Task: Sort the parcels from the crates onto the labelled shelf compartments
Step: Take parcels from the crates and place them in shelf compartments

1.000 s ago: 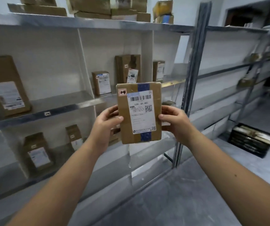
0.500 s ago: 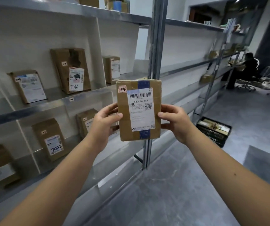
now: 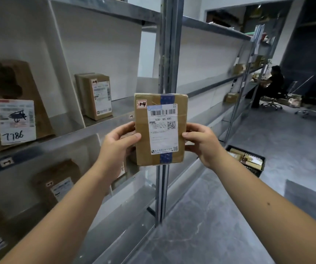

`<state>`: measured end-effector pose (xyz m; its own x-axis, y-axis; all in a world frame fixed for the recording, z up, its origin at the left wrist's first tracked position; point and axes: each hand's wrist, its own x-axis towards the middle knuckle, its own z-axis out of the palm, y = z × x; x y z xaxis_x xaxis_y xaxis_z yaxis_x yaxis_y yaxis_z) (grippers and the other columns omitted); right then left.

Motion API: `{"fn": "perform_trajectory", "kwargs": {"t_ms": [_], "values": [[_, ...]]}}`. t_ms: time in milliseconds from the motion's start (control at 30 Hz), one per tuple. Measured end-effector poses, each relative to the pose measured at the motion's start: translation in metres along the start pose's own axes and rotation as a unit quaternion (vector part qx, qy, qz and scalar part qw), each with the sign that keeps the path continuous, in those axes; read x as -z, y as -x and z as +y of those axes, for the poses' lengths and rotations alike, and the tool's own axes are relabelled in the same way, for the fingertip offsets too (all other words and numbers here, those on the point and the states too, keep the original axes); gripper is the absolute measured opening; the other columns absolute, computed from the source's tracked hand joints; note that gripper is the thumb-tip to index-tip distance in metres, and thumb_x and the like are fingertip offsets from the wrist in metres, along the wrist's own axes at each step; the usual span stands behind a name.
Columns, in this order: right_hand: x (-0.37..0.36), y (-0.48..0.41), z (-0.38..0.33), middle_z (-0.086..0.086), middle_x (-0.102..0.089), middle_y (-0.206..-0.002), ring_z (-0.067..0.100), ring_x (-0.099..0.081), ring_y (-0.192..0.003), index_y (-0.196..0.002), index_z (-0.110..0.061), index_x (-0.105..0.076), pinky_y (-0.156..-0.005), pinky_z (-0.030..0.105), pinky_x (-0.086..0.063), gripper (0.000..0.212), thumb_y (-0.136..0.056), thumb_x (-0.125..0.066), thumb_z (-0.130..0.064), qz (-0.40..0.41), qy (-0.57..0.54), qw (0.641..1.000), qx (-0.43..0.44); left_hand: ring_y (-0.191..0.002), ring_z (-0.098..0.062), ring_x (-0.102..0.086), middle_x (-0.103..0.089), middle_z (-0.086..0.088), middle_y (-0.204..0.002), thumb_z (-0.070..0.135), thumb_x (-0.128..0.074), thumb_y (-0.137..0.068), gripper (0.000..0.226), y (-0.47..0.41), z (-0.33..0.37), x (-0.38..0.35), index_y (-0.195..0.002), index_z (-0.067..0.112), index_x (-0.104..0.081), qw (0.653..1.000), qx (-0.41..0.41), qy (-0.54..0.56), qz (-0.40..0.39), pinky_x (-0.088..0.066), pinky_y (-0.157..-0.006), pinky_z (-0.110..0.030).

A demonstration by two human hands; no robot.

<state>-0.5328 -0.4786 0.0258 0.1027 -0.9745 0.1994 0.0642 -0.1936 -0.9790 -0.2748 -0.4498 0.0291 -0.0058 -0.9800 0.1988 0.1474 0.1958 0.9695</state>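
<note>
Head view: the flat brown cardboard parcel with white label and blue tape (image 3: 161, 129) hangs upright just in front of the grey metal shelf post (image 3: 169, 44). Its long axis is vertical and its label faces the wearer. The left hand (image 3: 118, 147) and right hand (image 3: 203, 143) pinch opposite side edges. Left of the post, the shelf compartments sit nearer the left hand.

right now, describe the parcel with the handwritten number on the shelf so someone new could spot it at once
Start at the metal shelving on the left and look at its upper row of parcels, left of the white divider. A large brown parcel leans against the back wall there. Unlike the smaller box in the next compartment, it has dark stains and 7786 handwritten in black on its white label.
</note>
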Motion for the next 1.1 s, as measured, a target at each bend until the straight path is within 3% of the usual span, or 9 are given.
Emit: {"fn": "perform_trajectory", "kwargs": {"t_ms": [167,333,500,633,900,1100], "values": [[0.008,-0.074,0.006,0.004,-0.077,-0.108,0.024,-0.070,-0.100,-0.126,-0.011,-0.070,-0.079,0.041,-0.057,0.048,-0.080,-0.064,-0.021,-0.013,-0.007,1.000,0.005,-0.113,-0.020,-0.073,-0.077,0.001,-0.121,0.007,-0.065,-0.097,0.043,-0.071,-0.006,-0.003,-0.139,0.017,-0.062,1.000,-0.007,-0.001,0.023,-0.058,-0.098,-0.047],[0.014,-0.135,0.005,0.003,-0.077,-0.115,0.027,-0.072,-0.107,-0.131,-0.011,-0.066,-0.083,0.041,-0.058,0.051,-0.081,-0.069,-0.024,-0.039,-0.012,0.999,0.023,-0.123,-0.021,-0.068,-0.070,-0.001,-0.134,0.017,-0.075,-0.089,0.062,-0.121,-0.008,-0.008,-0.147,0.019,-0.054,0.998,-0.032,0.008,0.058,-0.054,-0.106,-0.052],[0.016,-0.191,0.001,0.003,-0.077,-0.118,0.023,-0.074,-0.110,-0.128,-0.014,-0.065,-0.081,0.031,-0.060,0.050,-0.081,-0.079,-0.014,-0.085,-0.038,0.994,0.059,-0.125,-0.022,-0.067,-0.071,-0.002,-0.132,0.012,-0.065,-0.100,0.046,-0.160,-0.006,-0.020,-0.144,0.017,-0.054,0.994,-0.065,-0.009,0.091,-0.053,-0.108,-0.050],[0.023,-0.246,0.003,0.003,-0.076,-0.122,0.022,-0.072,-0.116,-0.134,-0.011,-0.062,-0.095,0.044,-0.061,0.049,-0.088,-0.077,-0.003,-0.116,-0.028,0.990,0.076,-0.127,-0.022,-0.066,-0.071,-0.001,-0.134,0.014,-0.066,-0.100,0.049,-0.192,-0.007,-0.028,-0.147,0.018,-0.054,0.986,-0.086,-0.039,0.138,-0.052,-0.109,-0.051],[0.029,-0.340,0.018,-0.004,-0.075,-0.124,0.016,-0.070,-0.117,-0.138,-0.019,-0.061,-0.100,0.047,-0.059,0.052,-0.089,-0.079,-0.010,-0.217,-0.008,0.974,0.060,-0.130,-0.020,-0.064,-0.071,0.003,-0.133,0.008,-0.077,-0.089,0.058,-0.238,-0.021,-0.049,-0.142,0.025,-0.059,0.963,-0.096,-0.091,0.233,-0.056,-0.104,-0.048],[0.020,-0.377,0.033,-0.009,-0.073,-0.124,0.009,-0.070,-0.115,-0.138,-0.026,-0.057,-0.098,0.040,-0.060,0.058,-0.086,-0.083,-0.017,-0.265,0.035,0.962,0.058,-0.127,-0.013,-0.065,-0.071,0.007,-0.132,0.008,-0.085,-0.082,0.069,-0.262,-0.039,-0.055,-0.143,0.027,-0.059,0.932,-0.097,-0.135,0.321,-0.063,-0.090,-0.032]]}}
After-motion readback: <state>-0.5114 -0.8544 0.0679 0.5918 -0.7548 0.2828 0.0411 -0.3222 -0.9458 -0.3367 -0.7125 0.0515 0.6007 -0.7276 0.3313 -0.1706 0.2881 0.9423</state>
